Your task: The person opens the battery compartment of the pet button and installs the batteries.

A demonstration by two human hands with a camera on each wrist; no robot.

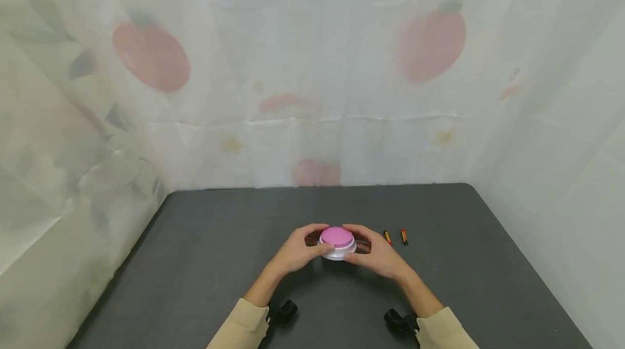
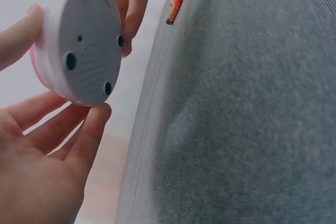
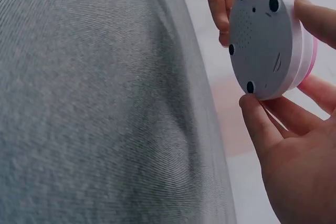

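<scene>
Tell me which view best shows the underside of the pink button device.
The left wrist view: the device shows its grey base with four dark feet and speaker holes. The right wrist view shows the same base, slightly more cropped. The head view shows only its pink top.

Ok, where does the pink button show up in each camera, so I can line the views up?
Head: the pink button sits low centre, held between the left hand and the right hand over the dark table.
Left wrist: upper left, its white underside facing the camera.
Right wrist: upper right, underside again.
Shared landmark: the underside's dark round feet in both wrist views.
</scene>
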